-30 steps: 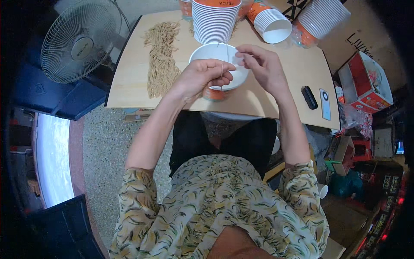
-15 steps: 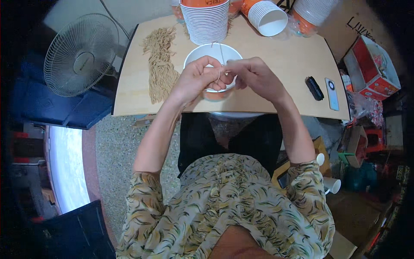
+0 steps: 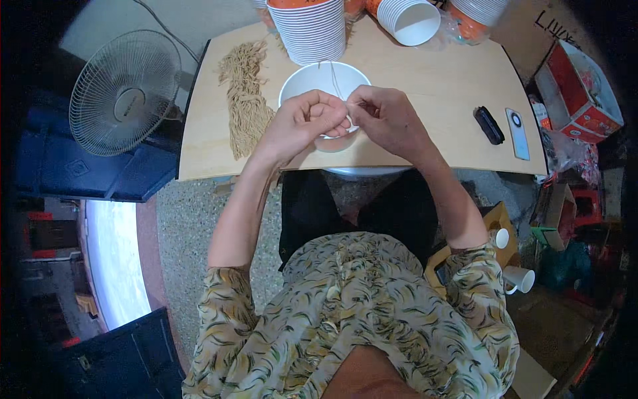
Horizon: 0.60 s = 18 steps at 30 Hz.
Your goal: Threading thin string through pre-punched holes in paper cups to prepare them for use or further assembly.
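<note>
A white paper bucket (image 3: pixel 299 85) stands at the front middle of the table, and both my hands meet over its near side. A thin pale cord (image 3: pixel 336 82) runs from the bucket's far rim toward my fingers. My left hand (image 3: pixel 307 121) is closed, thumb against curled fingers, pinching the cord. Touching it from the right, my right hand (image 3: pixel 387 120) also pinches the cord between thumb and forefinger. The cord's ends are hidden by my fingers. Left of the bucket lies a bundle of tan cords (image 3: pixel 249 100).
Behind the bucket rises a tall stack of buckets (image 3: pixel 309 32), with a tipped stack (image 3: pixel 415 25) to its right. A black case (image 3: pixel 489 125) and a phone (image 3: pixel 517 134) lie at the table's right. A fan (image 3: pixel 126 93) stands left; a red-and-white carton (image 3: pixel 578 93) sits right.
My right hand has drawn down and in against the left, its fingers now pinching close to the left fingertips. The whole view has shifted slightly.
</note>
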### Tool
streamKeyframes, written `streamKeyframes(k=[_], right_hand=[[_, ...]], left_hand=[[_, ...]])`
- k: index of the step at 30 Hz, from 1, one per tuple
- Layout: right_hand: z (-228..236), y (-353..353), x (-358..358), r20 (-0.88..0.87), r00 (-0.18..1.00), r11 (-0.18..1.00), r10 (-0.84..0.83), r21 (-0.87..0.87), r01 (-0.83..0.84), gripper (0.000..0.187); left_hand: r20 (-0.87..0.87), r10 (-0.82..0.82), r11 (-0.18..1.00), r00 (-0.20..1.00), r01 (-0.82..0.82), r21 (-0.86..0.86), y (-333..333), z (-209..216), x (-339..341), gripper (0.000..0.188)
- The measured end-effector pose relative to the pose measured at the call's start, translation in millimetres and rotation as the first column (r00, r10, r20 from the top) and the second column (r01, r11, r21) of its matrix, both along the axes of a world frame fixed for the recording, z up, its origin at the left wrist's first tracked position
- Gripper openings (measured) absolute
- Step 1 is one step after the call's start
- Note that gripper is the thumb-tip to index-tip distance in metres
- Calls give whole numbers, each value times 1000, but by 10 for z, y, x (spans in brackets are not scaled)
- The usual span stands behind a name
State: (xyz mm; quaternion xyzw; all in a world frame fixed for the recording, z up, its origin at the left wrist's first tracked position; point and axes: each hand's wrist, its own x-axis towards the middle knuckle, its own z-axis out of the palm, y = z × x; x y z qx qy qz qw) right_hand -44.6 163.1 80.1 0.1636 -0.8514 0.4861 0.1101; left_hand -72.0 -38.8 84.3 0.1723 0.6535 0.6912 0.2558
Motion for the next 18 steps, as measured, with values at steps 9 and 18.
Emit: streamKeyframes(k=[9,18], right_hand=[[10,154,52,320,921,922,224,-377,-93,13],[-22,141,90,235,959,941,159,-329,-75,13]], left_hand=[[-1,-7,1000,1000,7,-5,-71,-100,-11,18],[-3,53,999,999,-53,1,-100,-81,41,16]])
